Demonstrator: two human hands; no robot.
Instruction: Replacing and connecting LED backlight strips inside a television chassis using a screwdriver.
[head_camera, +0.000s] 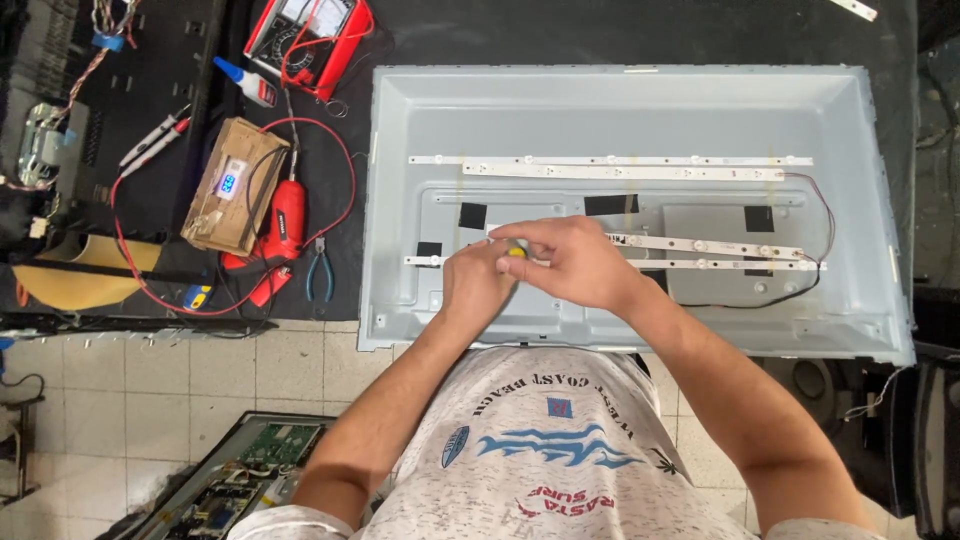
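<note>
Over the grey panel tray I'm watching both hands meeting on a yellow-tipped tool.
Left hand and right hand are both closing around it, just above a white LED strip running left-right; tool's long axis is hidden, can't tell its heading.

The hands hide most of the small yellow thing at centre; the circuit board at seven o'clock is cut off by the bottom edge
</note>
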